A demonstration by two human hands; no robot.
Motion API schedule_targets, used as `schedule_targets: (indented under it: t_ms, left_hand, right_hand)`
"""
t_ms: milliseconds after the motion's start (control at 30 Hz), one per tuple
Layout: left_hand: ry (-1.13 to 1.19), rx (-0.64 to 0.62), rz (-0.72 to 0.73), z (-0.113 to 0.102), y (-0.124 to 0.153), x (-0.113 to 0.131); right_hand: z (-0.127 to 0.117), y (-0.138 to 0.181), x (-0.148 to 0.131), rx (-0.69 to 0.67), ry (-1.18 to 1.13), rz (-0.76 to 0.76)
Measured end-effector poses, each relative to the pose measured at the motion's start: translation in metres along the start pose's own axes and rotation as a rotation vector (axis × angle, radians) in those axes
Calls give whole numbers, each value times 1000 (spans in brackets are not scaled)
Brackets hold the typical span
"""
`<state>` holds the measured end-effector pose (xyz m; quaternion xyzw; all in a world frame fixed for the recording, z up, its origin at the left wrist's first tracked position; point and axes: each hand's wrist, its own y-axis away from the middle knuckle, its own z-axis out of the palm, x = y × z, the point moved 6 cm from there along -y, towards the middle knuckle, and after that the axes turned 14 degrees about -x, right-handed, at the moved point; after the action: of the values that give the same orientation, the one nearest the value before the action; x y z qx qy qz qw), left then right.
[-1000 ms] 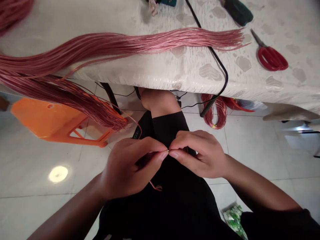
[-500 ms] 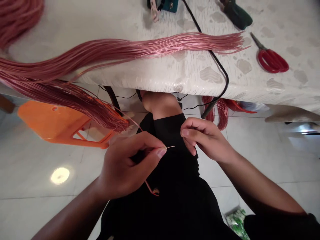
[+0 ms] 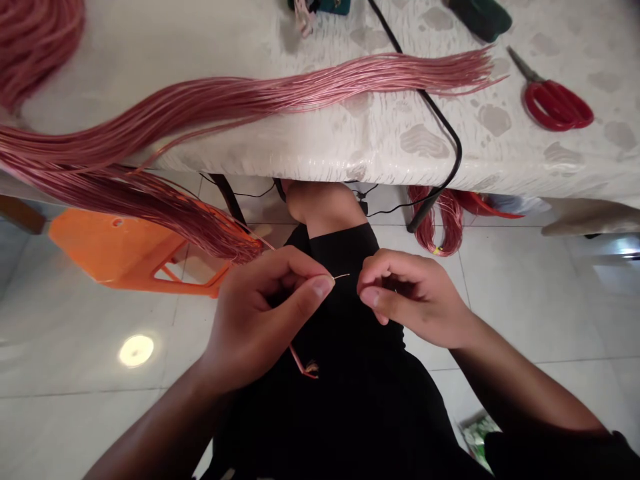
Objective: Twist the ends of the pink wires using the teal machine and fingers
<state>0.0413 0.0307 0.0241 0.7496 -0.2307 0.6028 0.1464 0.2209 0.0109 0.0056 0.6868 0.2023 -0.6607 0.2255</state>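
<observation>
Between the thumb and forefinger of my left hand is a thin pink wire, its short bare tip poking out to the right. A pink wire piece with a frayed end hangs below that hand; whether it is the same wire is hidden. My right hand is just right of the tip, apart from it, thumb and forefinger pinched together. A tiny glint shows within its curled fingers, too small to name. Ahead on the table, a long bundle of pink wires stretches sideways, and part of it droops over the edge.
Red-handled scissors and a dark green handle lie on the table's patterned cover. A black cable crosses it. Below are an orange plastic stool and a coil of wire. Another wire coil lies far left.
My right hand has dropped slightly and turned a little, its fingertips closer to the wire tip. The left hand keeps its pinch on the wire. The view has shifted slightly.
</observation>
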Motion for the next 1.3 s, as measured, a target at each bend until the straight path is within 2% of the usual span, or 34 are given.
schedule_targets:
  t_ms: [267,500,733,900,1133,1300]
  left_hand:
    - [14,4,-7,2,-6,-1]
    - [166,8,-132,10,-18,-22]
    - [122,11,-195,11,-22,-25]
    - [175,-21,-252,13,-21,-31]
    - [310,-82,-251,21,-23,-34]
    - [216,-193,-242,28,-28,-31]
  right_hand:
    - [12,11,-15,31,176,-179]
    - [35,6,-32,125,461,-475]
    - [40,-5,-34,148,626,-507]
    - [38,-8,-31,167,588,-498]
    - [39,-7,-33,141,569,-535]
    - [33,-7,-31,212,463,-521]
